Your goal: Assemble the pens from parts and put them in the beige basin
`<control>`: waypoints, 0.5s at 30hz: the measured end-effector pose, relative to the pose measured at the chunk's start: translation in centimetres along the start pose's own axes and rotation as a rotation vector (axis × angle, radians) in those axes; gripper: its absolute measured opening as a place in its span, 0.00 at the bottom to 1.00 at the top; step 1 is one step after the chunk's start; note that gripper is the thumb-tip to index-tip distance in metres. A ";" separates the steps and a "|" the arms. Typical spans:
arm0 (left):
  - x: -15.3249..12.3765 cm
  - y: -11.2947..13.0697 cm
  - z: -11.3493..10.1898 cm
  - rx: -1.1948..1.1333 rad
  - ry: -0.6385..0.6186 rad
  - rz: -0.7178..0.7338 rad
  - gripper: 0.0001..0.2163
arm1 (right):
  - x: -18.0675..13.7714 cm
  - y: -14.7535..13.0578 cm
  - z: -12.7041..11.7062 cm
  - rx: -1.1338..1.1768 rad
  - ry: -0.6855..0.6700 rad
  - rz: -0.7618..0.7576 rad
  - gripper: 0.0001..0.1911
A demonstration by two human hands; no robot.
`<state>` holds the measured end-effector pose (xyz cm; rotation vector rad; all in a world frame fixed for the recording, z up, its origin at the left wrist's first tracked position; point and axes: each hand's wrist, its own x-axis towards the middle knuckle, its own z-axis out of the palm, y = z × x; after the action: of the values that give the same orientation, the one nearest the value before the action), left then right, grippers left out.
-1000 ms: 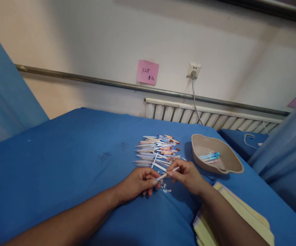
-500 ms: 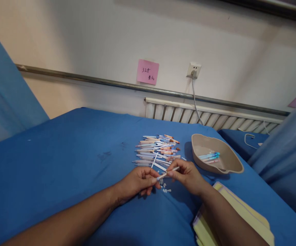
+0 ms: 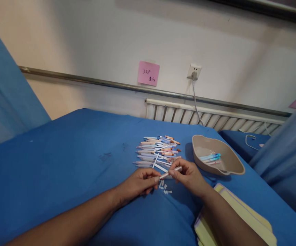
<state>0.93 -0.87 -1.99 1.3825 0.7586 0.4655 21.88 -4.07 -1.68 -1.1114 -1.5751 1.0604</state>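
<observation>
Between my two hands a slim pale pen (image 3: 165,175) is held slightly tilted, its right end higher. My left hand (image 3: 144,181) pinches its left end between thumb and fingers. Around the upper right part close the fingers of my right hand (image 3: 186,173). Just beyond lie several pens (image 3: 148,151) in a rough stack of rows, with pale barrels and some orange or brown ends. Thin white sticks (image 3: 156,160) rest across them. Small white pieces (image 3: 165,191), too small to name, are scattered on the blue cloth below my fingers.
To the right stands a beige plastic basin (image 3: 231,164) with a few blue and pink pens (image 3: 211,158) inside. A folded yellow cloth (image 3: 240,208) lies under my right forearm. Behind the blue-covered table (image 3: 61,164) are a radiator (image 3: 173,113), a metal rail and a plugged-in cable (image 3: 194,95).
The pen stays in both hands. My left fingertips now cover more of its left end, where a bluish tip showed before. The view has shifted very slightly.
</observation>
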 end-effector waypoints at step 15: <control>0.0 0.5 -0.7 0.070 0.084 0.023 0.12 | 0.0 -0.7 -0.5 0.028 0.097 -0.010 0.11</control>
<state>0.48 -0.31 -1.51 1.4456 0.8344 0.5218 22.28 -4.16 -0.85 -1.1184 -1.4840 1.0038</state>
